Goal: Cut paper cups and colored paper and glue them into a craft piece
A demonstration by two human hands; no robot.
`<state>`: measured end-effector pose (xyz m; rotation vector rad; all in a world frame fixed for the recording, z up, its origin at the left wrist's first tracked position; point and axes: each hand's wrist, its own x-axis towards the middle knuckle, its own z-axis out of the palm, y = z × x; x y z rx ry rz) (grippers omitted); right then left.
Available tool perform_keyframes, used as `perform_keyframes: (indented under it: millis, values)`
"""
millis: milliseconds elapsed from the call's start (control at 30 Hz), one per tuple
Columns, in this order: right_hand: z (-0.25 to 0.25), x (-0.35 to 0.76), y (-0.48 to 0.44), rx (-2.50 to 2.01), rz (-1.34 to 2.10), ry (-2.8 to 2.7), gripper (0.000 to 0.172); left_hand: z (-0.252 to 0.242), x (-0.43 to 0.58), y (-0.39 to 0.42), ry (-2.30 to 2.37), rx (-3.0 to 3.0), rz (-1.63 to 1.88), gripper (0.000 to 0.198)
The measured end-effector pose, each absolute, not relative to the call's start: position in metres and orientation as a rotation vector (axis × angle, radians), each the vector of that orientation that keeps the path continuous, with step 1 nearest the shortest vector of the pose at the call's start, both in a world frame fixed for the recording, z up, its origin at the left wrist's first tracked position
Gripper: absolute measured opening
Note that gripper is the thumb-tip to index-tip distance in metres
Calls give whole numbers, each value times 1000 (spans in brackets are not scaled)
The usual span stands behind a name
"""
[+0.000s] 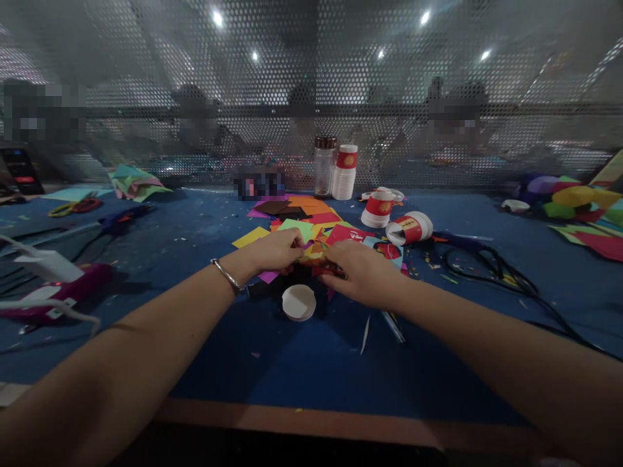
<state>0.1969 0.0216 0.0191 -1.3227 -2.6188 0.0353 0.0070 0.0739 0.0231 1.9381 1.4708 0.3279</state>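
Note:
My left hand (281,251), a silver bracelet on its wrist, is closed with curled fingers over a heap of coloured paper. My right hand (360,269) faces it from the right, fingers bent around the same spot. Between them are small yellow and orange paper scraps (314,251), partly hidden by the fingers. Behind the hands spread orange paper (309,206), yellow paper (250,237) and a red printed piece (348,235). Just in front of the hands lies a round white paper disc (298,303).
Beyond the papers stand a glass bottle (324,168) and a cup stack (344,175). Red-and-white paper cups (377,209) are to the right, one tipped over (409,228). Black cable (516,279) runs rightward. At left are a purple power strip (73,292), glue gun (121,219) and scissors (73,206).

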Motion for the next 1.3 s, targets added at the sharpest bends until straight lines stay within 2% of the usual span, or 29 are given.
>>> perform_keyframes:
  millis: [133, 633, 1300]
  values:
    - [13, 182, 29, -1311, 2, -2649, 28, 22, 7, 76, 1468, 1946, 331, 13]
    - [9, 179, 35, -1350, 5, -2648, 19, 21, 9, 76, 1503, 1893, 306, 12]
    - [11, 179, 37, -1483, 287, -2522, 13, 24, 9, 73, 1508, 1873, 349, 11]
